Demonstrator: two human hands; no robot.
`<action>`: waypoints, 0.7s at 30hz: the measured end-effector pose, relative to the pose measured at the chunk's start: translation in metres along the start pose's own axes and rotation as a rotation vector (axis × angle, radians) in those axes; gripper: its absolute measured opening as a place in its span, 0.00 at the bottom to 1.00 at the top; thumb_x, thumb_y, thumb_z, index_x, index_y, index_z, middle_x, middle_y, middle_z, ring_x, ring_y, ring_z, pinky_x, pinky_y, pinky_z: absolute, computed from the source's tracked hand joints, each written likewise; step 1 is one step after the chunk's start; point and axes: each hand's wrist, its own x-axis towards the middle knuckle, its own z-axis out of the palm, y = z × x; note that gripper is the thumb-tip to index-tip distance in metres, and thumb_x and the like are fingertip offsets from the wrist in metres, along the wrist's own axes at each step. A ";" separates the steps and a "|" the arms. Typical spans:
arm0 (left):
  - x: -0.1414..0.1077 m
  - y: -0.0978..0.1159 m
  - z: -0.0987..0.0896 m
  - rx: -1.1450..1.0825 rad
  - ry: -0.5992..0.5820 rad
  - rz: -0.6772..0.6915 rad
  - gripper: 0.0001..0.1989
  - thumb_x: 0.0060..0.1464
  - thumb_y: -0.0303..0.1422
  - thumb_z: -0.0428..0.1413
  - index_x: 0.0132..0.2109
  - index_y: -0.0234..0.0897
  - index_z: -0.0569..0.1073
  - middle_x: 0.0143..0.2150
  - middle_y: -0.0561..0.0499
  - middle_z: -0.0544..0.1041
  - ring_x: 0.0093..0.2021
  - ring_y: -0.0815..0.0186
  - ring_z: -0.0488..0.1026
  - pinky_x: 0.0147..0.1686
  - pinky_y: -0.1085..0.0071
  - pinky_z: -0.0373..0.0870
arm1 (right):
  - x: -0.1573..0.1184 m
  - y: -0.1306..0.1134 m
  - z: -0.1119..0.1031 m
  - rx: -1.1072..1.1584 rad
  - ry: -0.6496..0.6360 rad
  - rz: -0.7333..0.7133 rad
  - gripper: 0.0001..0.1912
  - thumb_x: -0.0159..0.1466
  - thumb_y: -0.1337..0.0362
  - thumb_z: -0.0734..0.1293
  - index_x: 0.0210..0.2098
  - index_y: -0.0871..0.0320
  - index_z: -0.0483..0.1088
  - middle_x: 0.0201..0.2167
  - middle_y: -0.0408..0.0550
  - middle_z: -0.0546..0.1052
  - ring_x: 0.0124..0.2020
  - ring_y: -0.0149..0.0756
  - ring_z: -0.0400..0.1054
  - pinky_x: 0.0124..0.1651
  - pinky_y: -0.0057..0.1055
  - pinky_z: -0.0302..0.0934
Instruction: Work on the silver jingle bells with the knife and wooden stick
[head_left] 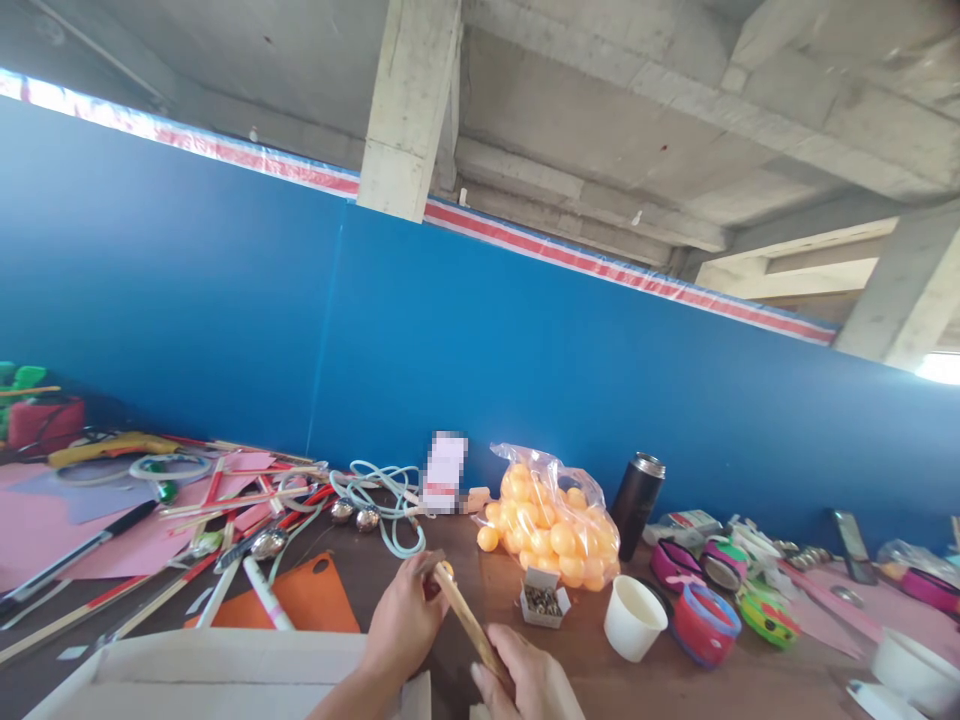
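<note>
In the head view, a light wooden stick [469, 620] slants between my two hands, its far end pointing up and to the left. My right hand [529, 675] is closed round the near part of the stick. My left hand [405, 615] is closed with fingers pinched at the far end; whether they grip the stick or something small there is hidden. Just right of the stick stands a small open white box [560, 612] full of brass-coloured tacks or similar small metal pieces. An orange sheet [319, 600] with a hole lies left of my left hand.
Behind the box sits a clear bag of orange balls [551, 525]. A white cup [636, 620], a black thermos [640, 500] and colourful straps [705, 625] stand right. Sticks, cords and a marker [266, 595] clutter the left. White cardboard [225, 680] lies in front; a blue partition [525, 350] rises behind.
</note>
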 end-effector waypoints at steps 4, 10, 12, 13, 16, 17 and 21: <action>0.006 -0.007 0.004 -0.079 0.135 -0.004 0.17 0.49 0.37 0.50 0.46 0.37 0.67 0.44 0.47 0.73 0.42 0.65 0.72 0.45 0.70 0.65 | -0.001 0.002 -0.002 0.172 0.095 0.009 0.17 0.65 0.53 0.50 0.36 0.55 0.64 0.28 0.46 0.74 0.30 0.35 0.70 0.34 0.24 0.58; 0.013 -0.018 0.010 -0.278 0.191 0.025 0.20 0.48 0.40 0.52 0.48 0.35 0.65 0.42 0.46 0.74 0.40 0.65 0.73 0.43 0.69 0.68 | -0.001 -0.001 -0.010 0.179 -0.003 0.034 0.18 0.64 0.50 0.50 0.28 0.55 0.60 0.24 0.45 0.76 0.25 0.33 0.70 0.28 0.23 0.56; 0.013 -0.019 0.011 -0.309 0.190 0.017 0.21 0.47 0.41 0.53 0.48 0.35 0.65 0.41 0.46 0.75 0.38 0.65 0.74 0.42 0.69 0.68 | -0.001 -0.005 -0.013 0.168 -0.005 0.024 0.17 0.64 0.52 0.51 0.28 0.55 0.59 0.24 0.45 0.76 0.26 0.33 0.70 0.29 0.23 0.56; 0.013 -0.018 0.010 -0.309 0.193 0.016 0.22 0.47 0.41 0.53 0.47 0.35 0.66 0.41 0.46 0.75 0.38 0.64 0.74 0.42 0.69 0.68 | -0.002 -0.007 -0.013 0.176 0.011 0.024 0.17 0.65 0.52 0.50 0.28 0.55 0.59 0.24 0.45 0.76 0.26 0.33 0.70 0.29 0.23 0.56; 0.012 -0.015 0.008 -0.283 0.203 0.022 0.22 0.46 0.43 0.54 0.46 0.35 0.67 0.41 0.47 0.75 0.38 0.65 0.74 0.41 0.69 0.68 | -0.003 -0.010 -0.013 0.199 0.031 0.028 0.17 0.66 0.54 0.50 0.29 0.55 0.60 0.25 0.45 0.76 0.27 0.33 0.70 0.30 0.23 0.57; 0.012 -0.014 0.007 -0.281 0.198 0.023 0.22 0.46 0.43 0.54 0.46 0.35 0.67 0.41 0.47 0.75 0.37 0.65 0.74 0.41 0.70 0.69 | -0.003 -0.010 -0.012 0.190 0.024 0.031 0.17 0.65 0.53 0.50 0.29 0.55 0.60 0.24 0.45 0.76 0.27 0.33 0.70 0.30 0.23 0.57; 0.012 -0.013 0.004 -0.326 0.194 0.004 0.23 0.45 0.44 0.54 0.46 0.34 0.68 0.40 0.46 0.76 0.38 0.64 0.74 0.41 0.69 0.69 | -0.002 -0.006 -0.009 0.162 0.052 0.024 0.17 0.65 0.51 0.50 0.28 0.55 0.59 0.24 0.45 0.76 0.25 0.33 0.69 0.28 0.23 0.56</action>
